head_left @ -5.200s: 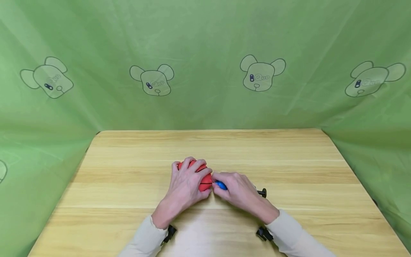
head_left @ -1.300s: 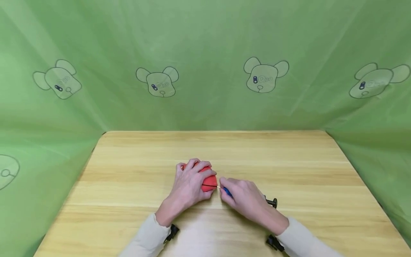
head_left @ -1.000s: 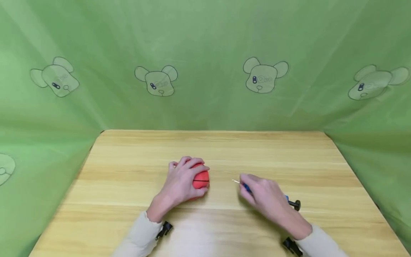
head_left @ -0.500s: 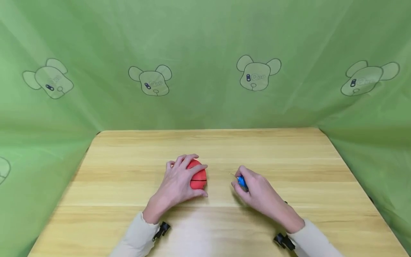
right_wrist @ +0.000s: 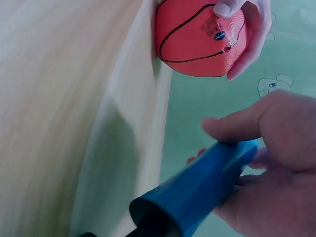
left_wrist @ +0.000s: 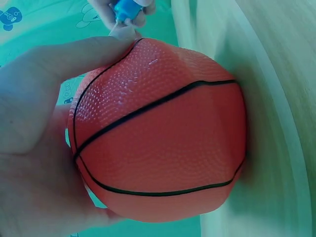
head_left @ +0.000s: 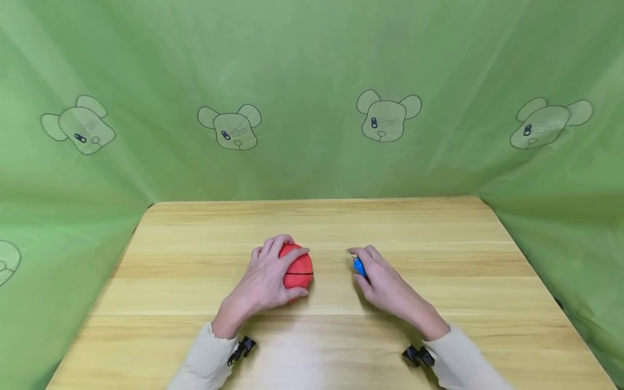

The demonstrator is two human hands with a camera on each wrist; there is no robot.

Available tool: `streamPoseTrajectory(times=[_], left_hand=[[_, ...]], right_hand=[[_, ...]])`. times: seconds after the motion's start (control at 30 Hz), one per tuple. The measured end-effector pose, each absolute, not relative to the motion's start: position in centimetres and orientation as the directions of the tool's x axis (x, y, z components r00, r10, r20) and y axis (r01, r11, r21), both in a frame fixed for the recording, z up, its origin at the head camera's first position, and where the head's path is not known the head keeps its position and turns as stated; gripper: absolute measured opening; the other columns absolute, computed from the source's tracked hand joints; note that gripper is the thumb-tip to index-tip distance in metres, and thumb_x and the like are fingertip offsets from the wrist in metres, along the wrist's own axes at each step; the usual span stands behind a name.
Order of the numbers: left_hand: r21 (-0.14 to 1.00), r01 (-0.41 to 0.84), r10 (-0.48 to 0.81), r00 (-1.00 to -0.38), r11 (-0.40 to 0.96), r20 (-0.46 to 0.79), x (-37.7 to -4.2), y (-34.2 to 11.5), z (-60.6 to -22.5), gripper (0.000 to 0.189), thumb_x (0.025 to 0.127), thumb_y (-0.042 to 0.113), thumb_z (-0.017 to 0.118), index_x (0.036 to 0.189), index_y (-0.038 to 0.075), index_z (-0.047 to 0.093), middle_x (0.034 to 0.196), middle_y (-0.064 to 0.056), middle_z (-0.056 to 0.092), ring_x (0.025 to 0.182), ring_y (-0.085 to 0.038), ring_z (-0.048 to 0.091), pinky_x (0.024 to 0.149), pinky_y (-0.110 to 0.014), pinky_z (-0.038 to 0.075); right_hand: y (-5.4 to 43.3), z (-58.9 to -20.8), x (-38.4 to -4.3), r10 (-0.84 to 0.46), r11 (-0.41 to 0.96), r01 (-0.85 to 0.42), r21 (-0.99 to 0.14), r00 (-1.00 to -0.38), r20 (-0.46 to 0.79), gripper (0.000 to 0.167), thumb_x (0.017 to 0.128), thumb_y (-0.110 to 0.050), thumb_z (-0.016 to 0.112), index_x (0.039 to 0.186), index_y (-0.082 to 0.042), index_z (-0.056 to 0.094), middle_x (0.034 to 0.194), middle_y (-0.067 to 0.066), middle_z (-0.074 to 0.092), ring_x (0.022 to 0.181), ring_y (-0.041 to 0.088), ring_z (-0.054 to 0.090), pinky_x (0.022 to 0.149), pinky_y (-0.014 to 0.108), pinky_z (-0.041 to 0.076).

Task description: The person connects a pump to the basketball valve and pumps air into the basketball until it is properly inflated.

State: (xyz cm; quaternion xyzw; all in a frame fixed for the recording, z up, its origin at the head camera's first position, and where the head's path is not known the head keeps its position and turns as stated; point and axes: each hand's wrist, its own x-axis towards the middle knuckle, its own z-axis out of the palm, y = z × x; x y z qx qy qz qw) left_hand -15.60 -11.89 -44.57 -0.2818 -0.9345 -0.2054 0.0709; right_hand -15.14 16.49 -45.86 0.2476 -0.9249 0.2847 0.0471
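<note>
A red mini basketball (head_left: 298, 276) with black seams rests on the table left of centre. My left hand (head_left: 263, 279) grips it from the left, thumb at the near side and fingers over the top. In the left wrist view the basketball (left_wrist: 173, 123) has flattened, slightly dented faces. Over to the right, my right hand (head_left: 385, 279) holds a blue ball pump (head_left: 359, 266), its thin needle (head_left: 350, 254) sticking out past the fingers, apart from the ball. The right wrist view shows the blue barrel (right_wrist: 197, 185) with a dark part at its open end; the plunger handle is mostly hidden.
The wooden table (head_left: 317, 222) spans the space under both hands. Green curtain (head_left: 312, 65) with printed bear heads surrounds its back and sides. A black wrist mount (head_left: 417, 356) sits at the right cuff, another (head_left: 242, 350) at the left.
The pump needle, at the ball's right side earlier, has come away from it. My right hand moved right and turned the needle farther away from me. The left hand shifted slightly left with the ball.
</note>
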Motion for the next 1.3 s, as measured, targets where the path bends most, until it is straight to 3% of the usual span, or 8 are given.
streamPoseTrajectory(times=[0.13,0.3,0.5,0.83,1.07,1.3], left_hand=[[0.360,0.547,0.475,-0.837,0.756,0.272,-16.1,-12.0,-44.9,0.077,0.073,0.047,0.090,0.139,0.019,0.061,0.140,-0.008,0.049,0.129,-0.031,0.045,0.096,-0.054,0.040],[0.391,0.519,0.451,-0.854,0.760,0.259,-16.3,-12.5,-45.1,0.081,0.075,0.052,0.087,0.142,0.018,0.057,0.147,-0.011,0.047,0.136,-0.030,0.042,0.097,-0.055,0.041],[0.413,0.516,0.474,-0.856,0.751,0.207,-16.3,-13.1,-44.8,0.079,0.081,0.047,0.082,0.150,0.025,0.050,0.148,-0.011,0.040,0.136,-0.029,0.036,0.092,-0.052,0.043],[0.456,0.515,0.464,-0.856,0.726,0.228,-16.6,-13.2,-44.9,0.082,0.075,0.049,0.089,0.145,0.025,0.055,0.144,-0.003,0.045,0.133,-0.024,0.042,0.089,-0.049,0.043],[0.467,0.530,0.477,-0.846,0.707,0.237,-16.8,-13.1,-45.1,0.082,0.074,0.047,0.090,0.145,0.024,0.055,0.146,-0.007,0.046,0.134,-0.027,0.043,0.088,-0.050,0.044],[0.459,0.525,0.476,-0.850,0.717,0.227,-16.5,-13.7,-45.3,0.081,0.077,0.051,0.087,0.146,0.027,0.053,0.149,-0.006,0.043,0.136,-0.027,0.041,0.089,-0.049,0.043]], right_hand=[[16.1,-46.5,-15.9,-0.341,0.711,-0.411,-0.570,-0.911,0.232,0.056,0.085,-0.004,0.082,0.133,0.000,0.054,0.116,0.017,0.065,0.103,0.031,0.065,0.088,0.051,0.056],[15.6,-47.8,-16.4,-0.252,0.731,-0.349,-0.586,-0.937,0.243,0.047,0.080,-0.011,0.088,0.120,-0.003,0.064,0.111,0.012,0.067,0.097,0.029,0.067,0.085,0.050,0.058],[15.4,-48.8,-17.0,-0.227,0.775,-0.344,-0.530,-0.934,0.274,0.046,0.078,-0.015,0.091,0.117,-0.002,0.071,0.106,0.010,0.065,0.094,0.028,0.066,0.084,0.049,0.058],[15.3,-49.2,-18.0,-0.204,0.827,-0.247,-0.504,-0.969,0.140,0.040,0.075,-0.019,0.093,0.102,-0.004,0.068,0.096,0.008,0.066,0.084,0.022,0.062,0.079,0.043,0.057],[15.4,-49.5,-18.2,-0.209,0.837,-0.226,-0.499,-0.974,0.092,0.043,0.077,-0.022,0.092,0.105,-0.006,0.065,0.094,0.007,0.062,0.081,0.021,0.059,0.077,0.042,0.055],[15.2,-49.5,-17.9,-0.224,0.827,-0.221,-0.517,-0.973,0.059,0.054,0.078,-0.028,0.091,0.120,-0.005,0.065,0.104,0.007,0.063,0.086,0.021,0.060,0.081,0.043,0.055]])
